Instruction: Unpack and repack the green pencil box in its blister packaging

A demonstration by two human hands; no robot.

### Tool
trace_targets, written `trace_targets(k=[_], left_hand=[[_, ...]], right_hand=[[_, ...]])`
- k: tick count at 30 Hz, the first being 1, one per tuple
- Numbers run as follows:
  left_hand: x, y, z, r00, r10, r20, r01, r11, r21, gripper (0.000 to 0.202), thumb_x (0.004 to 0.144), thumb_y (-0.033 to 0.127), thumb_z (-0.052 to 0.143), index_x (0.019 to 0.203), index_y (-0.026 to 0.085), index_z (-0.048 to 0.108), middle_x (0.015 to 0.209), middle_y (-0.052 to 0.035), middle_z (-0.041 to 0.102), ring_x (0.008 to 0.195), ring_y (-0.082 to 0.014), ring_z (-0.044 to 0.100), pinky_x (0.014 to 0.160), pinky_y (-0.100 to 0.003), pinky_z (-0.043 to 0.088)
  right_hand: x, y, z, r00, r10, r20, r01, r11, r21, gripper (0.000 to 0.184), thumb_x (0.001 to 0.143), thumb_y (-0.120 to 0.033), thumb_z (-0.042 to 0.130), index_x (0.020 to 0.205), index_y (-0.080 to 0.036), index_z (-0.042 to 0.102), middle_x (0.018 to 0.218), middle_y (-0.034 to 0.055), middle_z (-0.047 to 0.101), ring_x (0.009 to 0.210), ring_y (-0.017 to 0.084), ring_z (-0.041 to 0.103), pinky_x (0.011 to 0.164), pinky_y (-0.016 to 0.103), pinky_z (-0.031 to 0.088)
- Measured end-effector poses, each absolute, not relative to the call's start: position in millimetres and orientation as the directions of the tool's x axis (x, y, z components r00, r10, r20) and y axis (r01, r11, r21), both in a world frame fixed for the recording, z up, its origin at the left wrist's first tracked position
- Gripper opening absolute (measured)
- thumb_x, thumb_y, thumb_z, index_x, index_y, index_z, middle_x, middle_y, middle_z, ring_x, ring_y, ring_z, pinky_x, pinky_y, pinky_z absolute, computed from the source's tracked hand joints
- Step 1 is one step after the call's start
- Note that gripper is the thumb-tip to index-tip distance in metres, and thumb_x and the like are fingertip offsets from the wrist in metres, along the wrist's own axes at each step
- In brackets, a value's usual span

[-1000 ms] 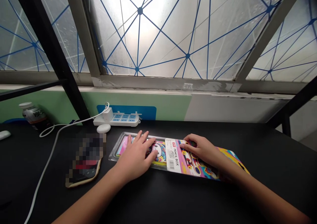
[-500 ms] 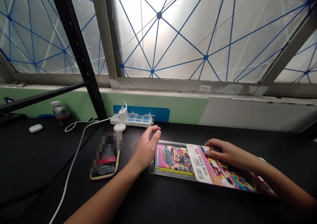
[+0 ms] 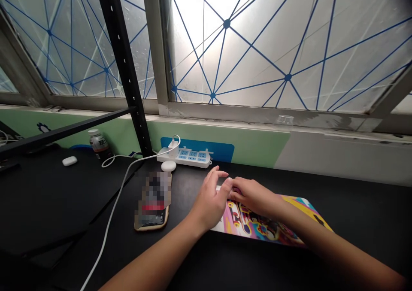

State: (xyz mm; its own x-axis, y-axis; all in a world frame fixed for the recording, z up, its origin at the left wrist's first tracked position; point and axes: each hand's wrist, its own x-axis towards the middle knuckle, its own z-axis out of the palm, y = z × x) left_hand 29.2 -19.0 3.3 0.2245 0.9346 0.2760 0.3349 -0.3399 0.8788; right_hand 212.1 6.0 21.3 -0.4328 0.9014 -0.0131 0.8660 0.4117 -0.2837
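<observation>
A colourful pencil box (image 3: 273, 224) in its printed sleeve lies flat on the black table (image 3: 225, 265), right of centre. Both my hands meet at its left end. My left hand (image 3: 210, 198) curls its fingers around that end from the left. From the right, my right hand (image 3: 254, 196) lies on top of the box with its fingertips pressed on the same end. The two sets of fingertips touch. The hands hide the box's left end, and the clear inner tray does not show.
A phone (image 3: 152, 205) lies left of my left hand, beside a white cable (image 3: 112, 213) running to a power strip (image 3: 185, 157) at the wall. A small white case (image 3: 168, 166), a bottle (image 3: 99, 144) and a black frame post (image 3: 128, 89) stand further left.
The view has swung left. My left hand moved from beside the clear tray onto the box's left end. The clear tray with its colourful insert, exposed before, is no longer visible.
</observation>
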Motion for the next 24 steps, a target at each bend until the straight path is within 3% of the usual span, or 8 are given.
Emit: trace_targets(k=[3,7,9,12,15,19,21,24], left_hand=[[28.4,-14.9,1.0,0.22,0.938,0.269,0.361,-0.335,0.871,0.045,0.101,0.052,0.039,0.129,0.021,0.055,0.153,-0.0117,0.043,0.143,-0.0245,0.038,0.116,-0.041,0.033],[26.0,-13.6,-0.1,0.274,0.921,0.276,0.519,-0.383,0.764,0.048,0.099,0.048,0.043,0.136,0.019,0.05,0.152,-0.0141,0.043,0.145,-0.0257,0.033,0.117,-0.046,0.029],[24.7,-14.8,0.3,0.36,0.897,0.256,0.636,-0.437,0.636,0.048,0.096,0.046,0.049,0.136,0.02,0.051,0.155,-0.0151,0.04,0.147,-0.0303,0.029,0.117,-0.056,0.024],[24.5,-16.4,1.2,0.432,0.879,0.201,0.712,-0.47,0.522,0.041,0.096,0.047,0.05,0.128,0.024,0.057,0.145,-0.0139,0.051,0.137,-0.0343,0.043,0.113,-0.066,0.024],[27.7,-17.6,2.1,0.446,0.854,0.269,0.706,-0.52,0.481,0.044,0.093,0.046,0.059,0.132,0.024,0.054,0.128,-0.0106,0.063,0.12,-0.0316,0.055,0.11,-0.059,0.032],[32.1,-22.6,7.6,0.405,0.759,0.51,0.694,-0.618,0.368,0.057,0.087,0.034,0.073,0.137,0.023,0.048,0.121,-0.0093,0.062,0.113,-0.028,0.054,0.106,-0.048,0.039],[30.9,-26.0,12.9,0.393,0.688,0.61,0.704,-0.652,0.281,0.044,0.086,0.029,0.075,0.124,0.024,0.055,0.112,-0.0066,0.063,0.108,-0.0262,0.056,0.11,-0.05,0.034],[25.5,-29.4,19.8,0.422,0.581,0.696,0.677,-0.712,0.184,0.014,0.088,0.024,0.072,0.096,0.022,0.06,0.098,-0.0033,0.064,0.098,-0.0232,0.059,0.111,-0.051,0.033]], right_hand=[[193.2,6.7,24.3,-0.443,0.896,0.027,0.874,0.439,-0.211,0.03,0.097,-0.045,0.045,0.087,-0.023,0.064,0.091,0.0064,0.07,0.083,0.024,0.065,0.075,0.034,0.044],[221.9,0.7,30.4,-0.445,0.896,0.01,0.876,0.437,-0.205,0.04,0.091,-0.058,0.052,0.106,-0.024,0.065,0.104,0.0082,0.069,0.095,0.029,0.065,0.086,0.043,0.044],[254.3,-5.9,30.4,-0.42,0.906,-0.041,0.884,0.399,-0.245,0.047,0.086,-0.063,0.057,0.114,-0.026,0.065,0.114,0.0084,0.069,0.101,0.032,0.064,0.091,0.046,0.044],[304.8,-18.7,25.2,-0.314,0.943,-0.106,0.895,0.257,-0.364,0.055,0.081,-0.066,0.062,0.122,-0.029,0.063,0.125,0.0081,0.067,0.109,0.033,0.063,0.093,0.043,0.047],[333.9,-30.7,21.5,-0.233,0.964,-0.131,0.873,0.147,-0.466,0.049,0.079,-0.063,0.066,0.113,-0.028,0.063,0.114,0.0071,0.071,0.099,0.029,0.067,0.081,0.034,0.052],[332.9,-44.3,25.8,-0.157,0.984,0.083,0.923,0.176,-0.341,0.045,0.067,-0.058,0.078,0.093,-0.026,0.06,0.093,0.0043,0.072,0.08,0.025,0.067,0.066,0.032,0.05],[325.8,-52.9,28.6,-0.188,0.945,0.267,0.941,0.251,-0.226,0.044,0.07,-0.057,0.078,0.096,-0.026,0.058,0.094,0.0038,0.072,0.075,0.024,0.067,0.063,0.032,0.048],[315.1,-67.7,30.7,-0.345,0.811,0.472,0.919,0.395,-0.007,0.027,0.087,-0.047,0.065,0.1,-0.025,0.057,0.1,0.0051,0.073,0.073,0.022,0.067,0.062,0.033,0.048]])
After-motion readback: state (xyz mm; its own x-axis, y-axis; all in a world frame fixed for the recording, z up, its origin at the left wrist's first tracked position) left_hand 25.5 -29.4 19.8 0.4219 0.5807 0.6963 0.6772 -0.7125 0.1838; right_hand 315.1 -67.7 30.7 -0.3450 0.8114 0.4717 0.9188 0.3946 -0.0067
